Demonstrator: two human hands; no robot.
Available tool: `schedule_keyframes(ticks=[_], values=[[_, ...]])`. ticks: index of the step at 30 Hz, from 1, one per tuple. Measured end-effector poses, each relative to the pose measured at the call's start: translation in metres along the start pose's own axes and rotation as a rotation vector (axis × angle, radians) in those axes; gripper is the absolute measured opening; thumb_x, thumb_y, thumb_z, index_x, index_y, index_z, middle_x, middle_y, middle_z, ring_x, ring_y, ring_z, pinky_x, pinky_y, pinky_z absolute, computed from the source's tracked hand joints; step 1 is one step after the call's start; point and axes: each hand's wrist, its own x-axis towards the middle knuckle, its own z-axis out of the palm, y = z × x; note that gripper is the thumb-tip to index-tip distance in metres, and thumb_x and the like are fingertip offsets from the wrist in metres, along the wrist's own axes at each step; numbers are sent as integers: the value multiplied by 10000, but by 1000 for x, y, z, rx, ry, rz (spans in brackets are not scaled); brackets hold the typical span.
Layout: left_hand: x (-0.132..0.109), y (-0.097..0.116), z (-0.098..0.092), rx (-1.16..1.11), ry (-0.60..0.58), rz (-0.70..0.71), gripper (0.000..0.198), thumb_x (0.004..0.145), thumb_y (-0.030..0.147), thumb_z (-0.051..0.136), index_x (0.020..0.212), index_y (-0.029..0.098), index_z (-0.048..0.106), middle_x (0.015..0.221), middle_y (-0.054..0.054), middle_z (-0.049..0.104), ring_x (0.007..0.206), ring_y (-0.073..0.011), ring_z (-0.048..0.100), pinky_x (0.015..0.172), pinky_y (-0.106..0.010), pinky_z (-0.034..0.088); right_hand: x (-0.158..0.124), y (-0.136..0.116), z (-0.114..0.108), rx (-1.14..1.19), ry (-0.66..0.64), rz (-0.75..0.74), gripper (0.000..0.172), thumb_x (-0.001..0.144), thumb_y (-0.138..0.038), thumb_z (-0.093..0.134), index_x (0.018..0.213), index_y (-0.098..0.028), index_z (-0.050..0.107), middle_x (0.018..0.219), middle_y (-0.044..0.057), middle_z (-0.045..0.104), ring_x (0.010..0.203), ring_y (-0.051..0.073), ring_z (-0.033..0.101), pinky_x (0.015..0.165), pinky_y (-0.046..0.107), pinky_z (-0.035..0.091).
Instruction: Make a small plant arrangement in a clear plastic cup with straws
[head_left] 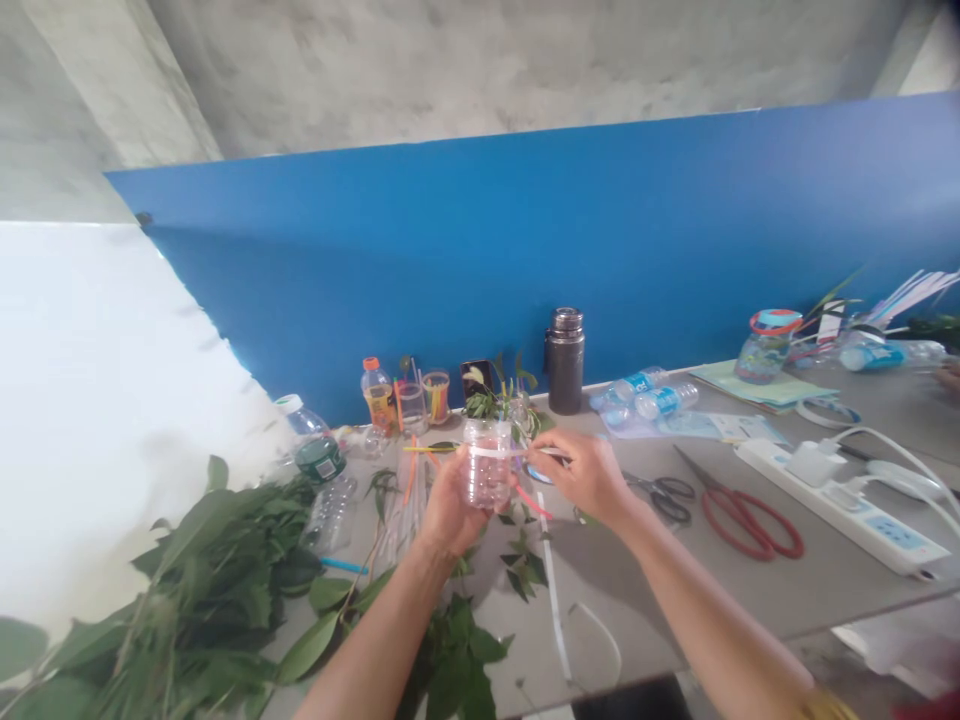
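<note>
**Holding a white strip tight around a cut plastic bottle**

My left hand point(450, 508) holds a cut plastic bottle point(487, 478) upright above the table point(637, 585), its fingers clamped around the clear wall. My right hand point(583, 478) is just beside it, fingers pinched together on the end of a white strip point(499, 452) that circles the bottle. A pink strip point(534, 500) hangs loose just below my hands. Leafy sprigs point(499, 400) rise right behind the bottle, though I can't tell whether they stand inside it.

The plastic looks smooth, so the white strip could slide if my pinch eases. Pulling too hard could crease the strip or dent the thin wall, and the pink strip could snag on my fingers.

On the table, a long white strip point(553, 590) lies below my right wrist, and a heap of green leaves point(202, 590) spreads to my left. To my right are black scissors point(664, 497), red-handled scissors point(750, 525) and a power strip point(840, 505). Farther on stand a dark steel flask point(565, 360) and flattened water bottles point(645, 395), against a blue wall point(450, 270).
</note>
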Motion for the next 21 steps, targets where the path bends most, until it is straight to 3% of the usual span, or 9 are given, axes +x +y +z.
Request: schedule_keyframes(ticks=[5, 11, 15, 21], values=[[-1, 0, -1, -35, -47, 1, 479, 837, 549, 634, 1087, 141, 661, 966, -132, 725, 737, -218, 683, 516, -269, 476, -1, 3, 5, 169, -12, 43, 146, 880, -342, 644, 852, -230, 734, 773, 17, 754, 709, 182, 696, 644, 247, 509], [0, -2, -3, -45, -45, -5, 494, 831, 545, 648, 1116, 143, 669, 913, -116, 715, 722, -210, 668, 502, -261, 473, 1, 0, 2, 372, -100, 143, 167, 861, -346, 660, 849, -203, 745, 778, 21, 757, 696, 178, 698, 613, 239, 503], [0, -3, -1, 4, -64, 18, 511, 833, 586, 635, 1081, 142, 684, 908, -124, 707, 705, -207, 652, 455, -250, 440, 4, -3, 1, 378, -125, 181, 194, 840, -383, 689, 833, -199, 752, 777, 27, 756, 692, 182, 692, 594, 243, 502], [2, -5, 2, 116, -5, 30, 503, 818, 603, 661, 1024, 148, 720, 871, -102, 702, 651, -165, 606, 505, -252, 440, 5, -7, -1, 354, -111, 198, 237, 798, -429, 736, 813, -193, 751, 807, 32, 758, 717, 191, 696, 643, 262, 530]])
